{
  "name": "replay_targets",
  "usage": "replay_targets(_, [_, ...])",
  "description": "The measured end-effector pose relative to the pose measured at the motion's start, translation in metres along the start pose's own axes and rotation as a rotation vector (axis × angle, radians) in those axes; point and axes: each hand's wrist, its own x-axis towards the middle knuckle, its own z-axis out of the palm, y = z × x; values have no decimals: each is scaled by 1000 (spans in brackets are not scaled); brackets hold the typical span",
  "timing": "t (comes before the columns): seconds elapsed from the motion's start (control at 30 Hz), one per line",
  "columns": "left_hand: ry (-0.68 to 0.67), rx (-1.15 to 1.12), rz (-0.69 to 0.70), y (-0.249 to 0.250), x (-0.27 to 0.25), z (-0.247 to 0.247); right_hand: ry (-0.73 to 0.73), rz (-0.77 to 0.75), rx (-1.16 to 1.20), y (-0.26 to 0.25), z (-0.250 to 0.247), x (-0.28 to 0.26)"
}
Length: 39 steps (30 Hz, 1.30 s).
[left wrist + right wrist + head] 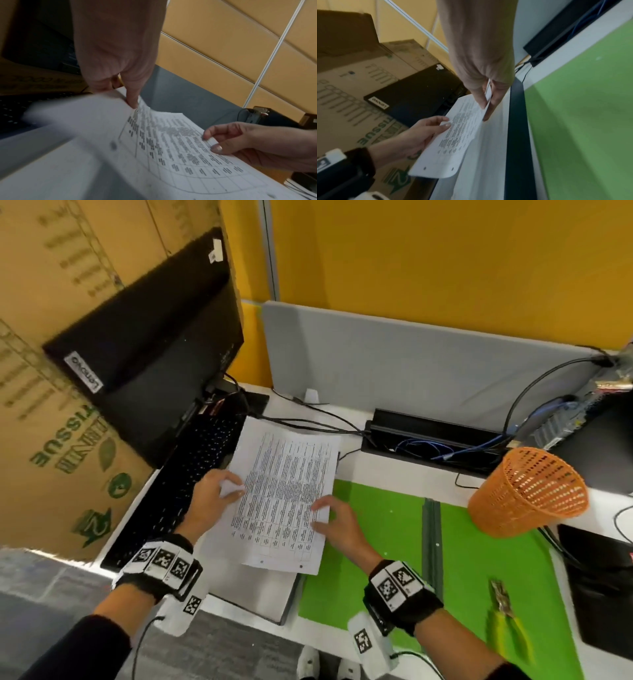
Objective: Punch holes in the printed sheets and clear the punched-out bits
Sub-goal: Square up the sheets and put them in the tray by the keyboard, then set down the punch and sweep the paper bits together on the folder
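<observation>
Office cubicle, grey desk divider (411, 357), monitor (161, 364) (Lenovo label), keyboard (191, 484), cable tray (435, 440), yellow partition walls (445, 258)

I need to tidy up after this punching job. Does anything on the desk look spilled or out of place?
Yes. A few small white punched-out bits lie scattered on the green mat, not in the orange basket. The printed sheets, held by the left hand and right hand, already show two holes.

Both hands forward, left (209, 498) and right (337, 523), fingers and thumbs pinched together.
</observation>
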Motion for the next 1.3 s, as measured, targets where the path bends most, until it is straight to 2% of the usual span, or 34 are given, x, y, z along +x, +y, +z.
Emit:
replay_targets(0.07, [20,108,-14,-10,-3,3,18,56,-29,13,20,4])
replay_targets(0.13, [-25,185,-13,-18,-5,8,-1,126,-79,24,37,11])
replay_targets(0.27, [-157,238,-33,-25,-10,19,-175,312,-191,34,54,24])
replay_targets(0.4, [-247,328,-106,-32,-9,26,-308,487,-121,32,60,29])
replay_targets(0.5, [-293,432,-191,-32,-7,29,-351,547,-151,33,62,29])
replay_targets(0.6, [-325,559,-262,-28,-7,34,-320,491,-134,34,59,27])
replay_targets(0.7, [-322,602,-260,-16,-8,37,-186,319,-169,26,51,18])
replay_targets(0.77, [-309,630,-179,-3,-6,42,-18,172,-267,19,35,9])
replay_targets(0.87, [-344,626,-32,26,-1,53,172,106,-294,21,-7,-1])
replay_targets(0.97, [-421,595,129,60,1,75,324,150,-381,47,-60,-9])
replay_targets(1.1, [-643,512,281,100,-7,121,485,240,-487,83,-128,-25])
replay_targets(1.2, [-815,488,262,113,-18,160,533,277,-555,107,-169,-43])
replay_targets(1.3, [-934,536,208,112,-29,197,474,310,-555,132,-194,-60])
